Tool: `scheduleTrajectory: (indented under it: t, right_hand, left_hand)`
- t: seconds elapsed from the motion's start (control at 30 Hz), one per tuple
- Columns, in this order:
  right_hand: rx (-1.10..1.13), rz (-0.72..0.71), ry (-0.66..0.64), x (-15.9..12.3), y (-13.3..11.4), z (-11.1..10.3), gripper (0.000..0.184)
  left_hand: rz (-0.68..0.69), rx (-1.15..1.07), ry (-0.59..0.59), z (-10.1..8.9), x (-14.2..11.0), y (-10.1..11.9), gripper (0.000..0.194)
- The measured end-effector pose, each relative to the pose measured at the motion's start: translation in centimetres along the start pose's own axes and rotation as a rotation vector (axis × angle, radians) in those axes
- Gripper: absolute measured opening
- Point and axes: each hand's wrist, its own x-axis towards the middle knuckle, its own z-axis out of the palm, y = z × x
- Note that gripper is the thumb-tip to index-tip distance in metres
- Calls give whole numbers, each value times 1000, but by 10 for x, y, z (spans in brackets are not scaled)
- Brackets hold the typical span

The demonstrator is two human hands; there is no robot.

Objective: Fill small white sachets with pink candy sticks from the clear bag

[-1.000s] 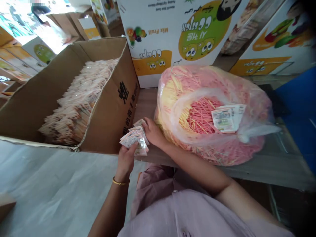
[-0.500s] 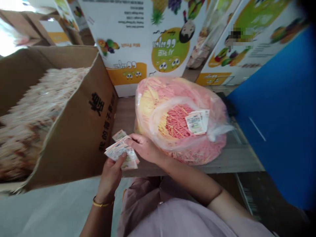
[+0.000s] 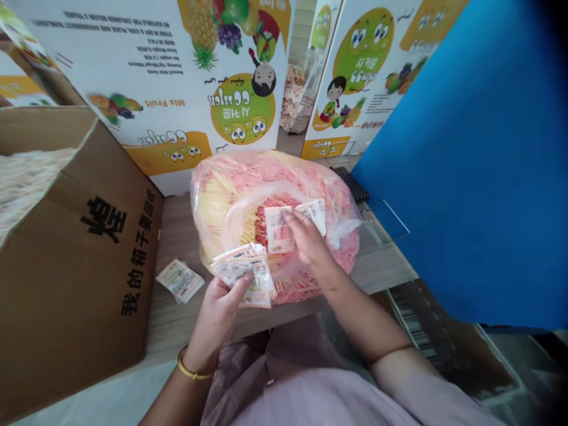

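Head view:
1. Left hand, curled, thumb pinning a fanned stack of sachets together.
2. Right hand, half open, fingertips resting on two sachets atop the open bag of pink sticks.
3. Loose sachets lie on the wooden shelf beside the bag.

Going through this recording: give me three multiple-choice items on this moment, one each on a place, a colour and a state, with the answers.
1. Where does the single loose packet lie?
A) in the cardboard box
B) on the wooden shelf
C) on the blue panel

2. What colour is the bangle on the left hand, which holds a fan of packets?
A) silver
B) black
C) gold

3. What is the right hand doing?
A) touching packets on the plastic bag
B) gripping the box flap
C) hanging empty

Answers: B, it lies on bare wood; C, a gold band circles the wrist; A, the fingers lie on the packets.
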Motion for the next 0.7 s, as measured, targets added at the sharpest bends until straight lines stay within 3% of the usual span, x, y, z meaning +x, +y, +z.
scheduleTrajectory:
  t: [0.1,0.17,0.3,0.4,0.5,0.57,0.63,0.7]
  right_hand:
    - [-50,61,108,22,0,-38,25]
    - [-64,99,110,31,3,-50,24]
    - [-89,74,81,38,12,-52,25]
    - [-213,18,53,37,13,-46,30]
    - [-190,-14,30,23,-2,-30,29]
    - [-155,-80,11,3,-18,-8,26]
    - [-208,-122,-74,-24,-29,24,25]
    - [-212,-105,-278,-50,-27,65,21]
  left_hand:
    - [8,-11,59,-1,2,-5,53]
    - [22,-2,107,-10,1,-10,54]
    - [48,48,222,-36,-4,-17,53]
    - [57,48,373,-55,-11,-18,53]
    - [42,-2,496,-74,-20,-22,56]
    - [35,4,525,-91,-30,-28,57]
    - [19,19,554,-109,-43,-35,56]
    - [-11,-2,600,-127,-60,-43,54]
